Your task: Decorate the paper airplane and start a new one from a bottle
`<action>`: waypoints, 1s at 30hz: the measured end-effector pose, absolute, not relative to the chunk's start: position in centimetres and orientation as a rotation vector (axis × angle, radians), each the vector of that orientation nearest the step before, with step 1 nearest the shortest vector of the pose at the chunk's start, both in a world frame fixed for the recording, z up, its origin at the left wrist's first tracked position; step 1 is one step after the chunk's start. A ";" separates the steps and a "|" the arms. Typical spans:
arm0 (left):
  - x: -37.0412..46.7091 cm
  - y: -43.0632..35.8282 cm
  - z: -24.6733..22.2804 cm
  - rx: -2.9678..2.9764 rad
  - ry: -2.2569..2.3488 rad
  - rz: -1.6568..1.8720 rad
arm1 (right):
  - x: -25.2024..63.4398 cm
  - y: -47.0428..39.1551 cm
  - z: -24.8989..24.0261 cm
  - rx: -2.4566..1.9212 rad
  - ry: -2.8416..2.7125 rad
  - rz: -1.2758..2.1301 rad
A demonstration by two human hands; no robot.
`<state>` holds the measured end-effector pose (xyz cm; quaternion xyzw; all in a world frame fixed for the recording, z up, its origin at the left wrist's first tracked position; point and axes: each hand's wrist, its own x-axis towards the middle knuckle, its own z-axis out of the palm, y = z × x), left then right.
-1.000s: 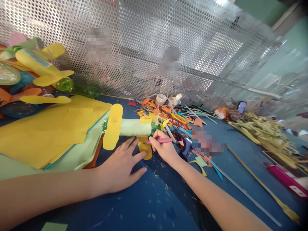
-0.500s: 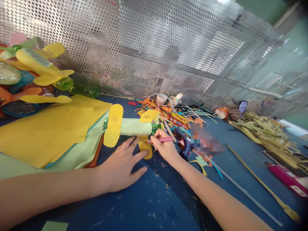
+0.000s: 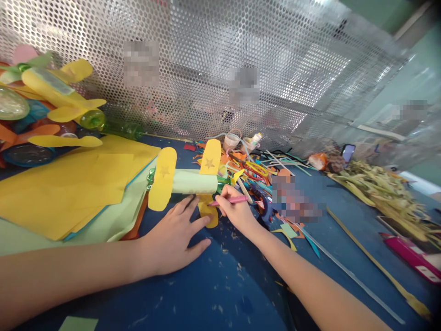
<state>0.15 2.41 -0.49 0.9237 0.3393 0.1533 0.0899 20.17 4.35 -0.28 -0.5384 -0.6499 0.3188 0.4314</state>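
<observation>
A toy plane made from a green bottle wrapped in pale green paper [image 3: 195, 181] lies in front of me. One yellow wing [image 3: 164, 172] at its left and another yellow piece [image 3: 210, 158] at its upper right each bear a star. Below the body is a yellow lower piece [image 3: 208, 217]. My left hand [image 3: 175, 239] rests flat and open, fingers spread, its fingertips on that lower piece. In my right hand [image 3: 237, 214] a pink pen [image 3: 233, 200] is pinched, its tip at the lower piece. What the tip marks is too small to tell.
Yellow paper sheets [image 3: 69, 193] lie at the left, below a pile of bottle planes [image 3: 65, 89]. Paper scraps [image 3: 237, 161], two cups and scissors [image 3: 266, 207] are behind my right hand. A perforated metal panel [image 3: 193, 69] stands behind. Dry husks [image 3: 382, 188] lie right.
The starred upper-right yellow piece has swung upright from a tilted position, and a small yellow tip now shows beside the bottle neck. My hands and the pen have hardly moved.
</observation>
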 end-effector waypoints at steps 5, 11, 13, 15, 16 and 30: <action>0.2 2.4 -0.4 2.758 1.017 0.422 | 20.2 4.4 -0.3 -1.341 -1.646 0.797; 0.2 2.4 -0.3 2.761 1.013 0.397 | 20.3 4.3 -0.4 -1.353 -1.639 0.773; 0.2 2.4 -0.3 2.750 1.007 0.417 | 20.3 4.3 -0.3 -1.365 -1.624 0.762; 0.2 2.4 -0.3 2.744 1.001 0.434 | 20.2 4.3 -0.3 -1.366 -1.613 0.763; 0.1 2.4 -0.4 2.745 0.999 0.438 | 20.2 4.3 -0.3 -1.365 -1.611 0.762; 0.1 2.5 -0.5 2.731 0.995 0.475 | 20.1 4.3 -0.2 -1.322 -1.607 0.764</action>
